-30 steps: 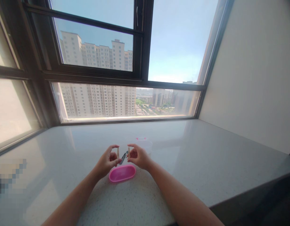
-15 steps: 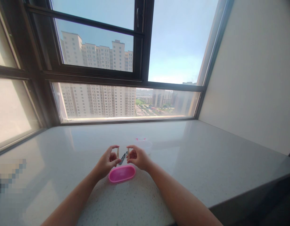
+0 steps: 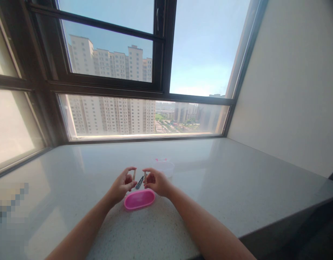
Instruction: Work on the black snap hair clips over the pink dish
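My left hand pinches a slim beige hair clip upright between thumb and index finger. Facing it across a small gap, my right hand grips a similar beige hair clip the same way, its other fingers curled in. On the counter between the two hands lies a dark grey snap hair clip. Just in front of them, nearer to me, is a shallow pink oval lid or tray, hollow side up.
Behind my right hand stands a clear plastic box with a pink handle or latch. The pale speckled counter runs back to a dark-framed window. A white wall rises on the right. Something blurred out lies at the far left.
My right hand has shifted slightly left, and more of the grey snap clip and clear box shows. Both hands keep hold of their beige clips.
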Demonstrator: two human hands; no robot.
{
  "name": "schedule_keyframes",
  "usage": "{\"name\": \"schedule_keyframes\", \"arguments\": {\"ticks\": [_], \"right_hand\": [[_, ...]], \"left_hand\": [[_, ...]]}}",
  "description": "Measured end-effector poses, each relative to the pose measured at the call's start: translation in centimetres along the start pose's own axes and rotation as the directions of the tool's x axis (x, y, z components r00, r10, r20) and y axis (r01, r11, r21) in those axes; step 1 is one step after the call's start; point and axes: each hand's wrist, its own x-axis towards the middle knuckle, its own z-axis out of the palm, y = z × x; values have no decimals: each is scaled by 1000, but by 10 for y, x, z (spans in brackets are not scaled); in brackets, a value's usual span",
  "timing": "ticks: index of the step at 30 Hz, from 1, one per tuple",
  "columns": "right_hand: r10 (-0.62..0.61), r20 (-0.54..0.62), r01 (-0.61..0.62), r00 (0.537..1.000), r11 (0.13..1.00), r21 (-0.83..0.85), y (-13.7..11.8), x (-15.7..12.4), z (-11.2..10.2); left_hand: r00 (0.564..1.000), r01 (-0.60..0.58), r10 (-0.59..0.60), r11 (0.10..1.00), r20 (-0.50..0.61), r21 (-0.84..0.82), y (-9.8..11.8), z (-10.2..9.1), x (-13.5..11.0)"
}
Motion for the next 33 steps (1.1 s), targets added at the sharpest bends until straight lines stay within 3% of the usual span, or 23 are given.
{"name": "schedule_keyframes", "arguments": {"ticks": [16,33], "right_hand": [[-42,-3,42,999,999,-25,-3,0,-1],[-11,-50,9,999,999,-42,1,3,-3]], "left_hand": [[999,33,-33,999,-4,-3,6,0,0],[999,33,-33,999,30,-18,9,0,-1]]}}
